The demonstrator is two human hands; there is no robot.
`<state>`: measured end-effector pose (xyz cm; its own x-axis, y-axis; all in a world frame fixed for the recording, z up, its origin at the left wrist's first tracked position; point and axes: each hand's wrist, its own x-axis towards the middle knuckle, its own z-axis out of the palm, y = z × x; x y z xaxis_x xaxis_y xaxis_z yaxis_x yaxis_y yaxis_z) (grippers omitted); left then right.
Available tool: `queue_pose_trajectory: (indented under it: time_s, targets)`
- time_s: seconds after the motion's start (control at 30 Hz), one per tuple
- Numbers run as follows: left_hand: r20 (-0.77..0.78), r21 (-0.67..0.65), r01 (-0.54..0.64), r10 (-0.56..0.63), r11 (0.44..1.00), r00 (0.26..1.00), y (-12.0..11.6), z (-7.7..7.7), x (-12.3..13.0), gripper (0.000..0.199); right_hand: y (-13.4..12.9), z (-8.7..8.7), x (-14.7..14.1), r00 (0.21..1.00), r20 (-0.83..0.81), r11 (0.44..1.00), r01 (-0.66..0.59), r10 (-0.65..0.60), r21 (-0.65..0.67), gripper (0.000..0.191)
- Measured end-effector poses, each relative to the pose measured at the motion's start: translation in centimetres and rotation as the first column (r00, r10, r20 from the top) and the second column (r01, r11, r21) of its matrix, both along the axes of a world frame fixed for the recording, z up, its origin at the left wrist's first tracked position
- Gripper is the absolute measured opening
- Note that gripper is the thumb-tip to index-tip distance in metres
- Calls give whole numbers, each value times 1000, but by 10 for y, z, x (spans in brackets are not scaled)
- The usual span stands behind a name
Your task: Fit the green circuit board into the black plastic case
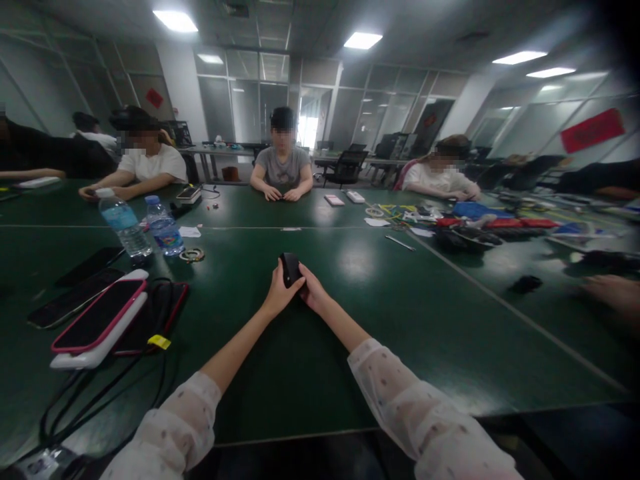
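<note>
A small black object (289, 267) stands on the green table (300, 373) in front of me, held between both hands. My left hand (279, 291) is closed on its left side, with the thumb reaching across its lower front. On the right side, my right hand (314, 291) grips the same object, its fingers partly hidden behind it. The fingertips of the two hands nearly meet at the object. What the object is cannot be made out.
Left lie phones (100, 316), a white power bank, cables, two water bottles (123, 227) and a bracelet (192, 255). Right are a metal tool (400, 243), a small black item (525, 285), bundled gear (475, 227) and another person's hand (613, 293). Several people sit around.
</note>
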<state>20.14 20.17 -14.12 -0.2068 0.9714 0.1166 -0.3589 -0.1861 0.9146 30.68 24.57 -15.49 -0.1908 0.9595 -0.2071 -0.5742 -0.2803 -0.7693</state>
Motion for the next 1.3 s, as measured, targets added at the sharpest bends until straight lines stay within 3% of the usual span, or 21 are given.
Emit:
queue_pose_trajectory:
  time_s: [0.17,0.37,0.47,0.57,0.63,0.7,0.77,0.9,1.3]
  targets:
    - [-68,34,-12,14,999,998,-6,9,1,75,8,0,11,986,-31,980,-167,164,-112,17]
    - [9,69,-86,85,994,996,-8,23,-4,56,19,-4,19,954,-158,958,-271,255,-92,21]
    - [67,88,-111,105,990,992,8,22,-15,59,28,-4,24,938,-216,943,-303,270,-137,24]
    - [148,30,-148,142,989,979,35,12,-31,57,36,-1,31,880,-264,886,-441,396,-142,34]
    - [171,-84,-118,131,989,976,53,2,-43,38,38,1,35,835,-288,845,-519,469,-129,39]
    - [221,-210,-5,53,978,974,65,-7,-55,23,38,3,37,837,-286,847,-516,466,-130,40]
    - [303,-296,113,-19,948,953,71,-10,-65,23,36,6,37,841,-288,854,-506,457,-122,43]
    - [458,-261,262,-119,929,881,69,-7,-75,34,32,10,35,857,-280,865,-481,432,-140,48]
    - [454,-278,296,-146,914,879,71,-10,-76,35,37,5,37,836,-295,845,-516,462,-139,46]
